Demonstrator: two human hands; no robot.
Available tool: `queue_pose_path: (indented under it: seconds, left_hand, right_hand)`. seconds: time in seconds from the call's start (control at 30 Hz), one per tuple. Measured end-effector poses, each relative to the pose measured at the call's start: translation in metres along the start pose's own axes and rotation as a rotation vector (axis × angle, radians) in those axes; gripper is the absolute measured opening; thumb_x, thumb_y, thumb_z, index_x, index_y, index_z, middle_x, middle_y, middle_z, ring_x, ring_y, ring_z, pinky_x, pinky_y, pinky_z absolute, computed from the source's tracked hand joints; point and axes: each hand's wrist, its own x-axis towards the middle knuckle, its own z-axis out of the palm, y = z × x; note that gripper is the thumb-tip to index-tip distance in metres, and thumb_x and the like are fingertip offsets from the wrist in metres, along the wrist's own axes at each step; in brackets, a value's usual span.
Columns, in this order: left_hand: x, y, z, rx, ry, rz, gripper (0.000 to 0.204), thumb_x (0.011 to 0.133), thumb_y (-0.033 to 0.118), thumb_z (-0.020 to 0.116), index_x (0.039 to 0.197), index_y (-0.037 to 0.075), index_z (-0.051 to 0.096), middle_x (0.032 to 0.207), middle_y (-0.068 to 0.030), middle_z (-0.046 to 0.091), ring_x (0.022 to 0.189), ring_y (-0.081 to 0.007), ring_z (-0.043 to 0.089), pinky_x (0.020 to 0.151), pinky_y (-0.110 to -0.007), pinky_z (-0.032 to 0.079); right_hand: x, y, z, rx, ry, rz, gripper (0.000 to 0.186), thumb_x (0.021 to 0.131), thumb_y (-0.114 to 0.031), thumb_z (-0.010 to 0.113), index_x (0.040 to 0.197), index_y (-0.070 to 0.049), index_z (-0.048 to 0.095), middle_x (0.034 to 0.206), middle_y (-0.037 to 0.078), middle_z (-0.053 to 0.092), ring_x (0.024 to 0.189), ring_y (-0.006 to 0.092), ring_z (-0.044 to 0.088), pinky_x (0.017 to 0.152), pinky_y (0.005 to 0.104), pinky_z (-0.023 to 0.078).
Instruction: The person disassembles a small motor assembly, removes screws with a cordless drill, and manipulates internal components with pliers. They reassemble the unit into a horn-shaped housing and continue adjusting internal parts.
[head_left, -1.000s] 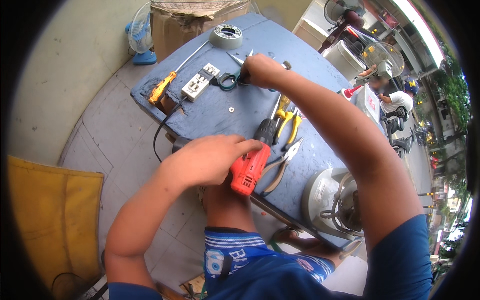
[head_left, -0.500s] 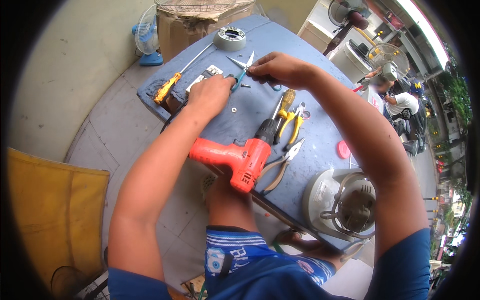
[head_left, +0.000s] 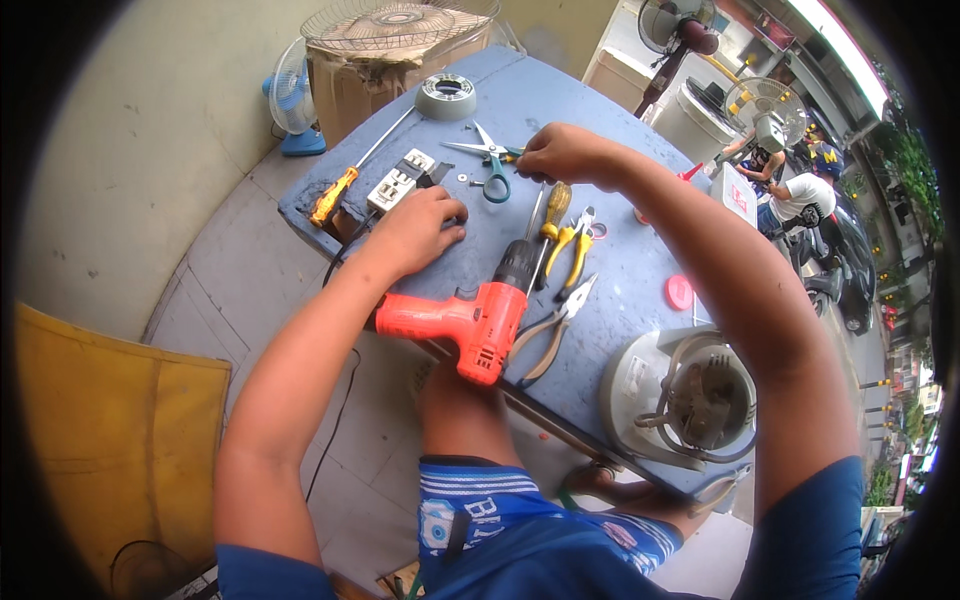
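Around the red drill (head_left: 480, 318), the right hand (head_left: 565, 156) is holding its fingers narrow at one o'clock, by the spread scissors (head_left: 493, 151) lying at twelve; the left hand (head_left: 418, 230) is half-curling at eleven, any grip unclear in both. At four, the grey housing (head_left: 629, 388) is lying open, seemingly not yet closed up.

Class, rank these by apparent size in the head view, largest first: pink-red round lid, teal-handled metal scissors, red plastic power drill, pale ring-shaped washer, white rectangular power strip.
1. Red drill
2. Scissors and white power strip: too alike to rank
3. Round lid
4. Washer
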Motion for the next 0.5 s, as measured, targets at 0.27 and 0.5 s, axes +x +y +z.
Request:
queue_pose_path:
  seconds: [0.27,0.5]
  left_hand:
    - [0.011,0.0,0.002,0.003,-0.218,-0.14,0.02,0.098,0.016,0.074,0.11,0.001,0.069,0.105,-0.0174,0.07,0.106,-0.036,0.068,0.096,-0.046,0.053]
    - [-0.007,0.011,-0.03,-0.903,0.167,-0.513,0.018,0.105,0.013,0.071,0.118,0.002,0.069,0.104,-0.0065,0.075,0.099,-0.0149,0.069,0.087,-0.032,0.055]
  right_hand:
    - [0.016,-0.006,0.014,-0.18,-0.017,-0.212,0.041,0.099,-0.036,0.072,0.113,0.001,0.08,0.1,0.017,0.08,0.092,0.028,0.075,0.088,0.0424,0.057]
    - [-0.008,-0.031,0.023,0.187,-0.137,-0.262,0.039,0.107,-0.037,0.071,0.121,-0.001,0.078,0.092,0.005,0.073,0.085,0.0143,0.064,0.077,0.0346,0.053]
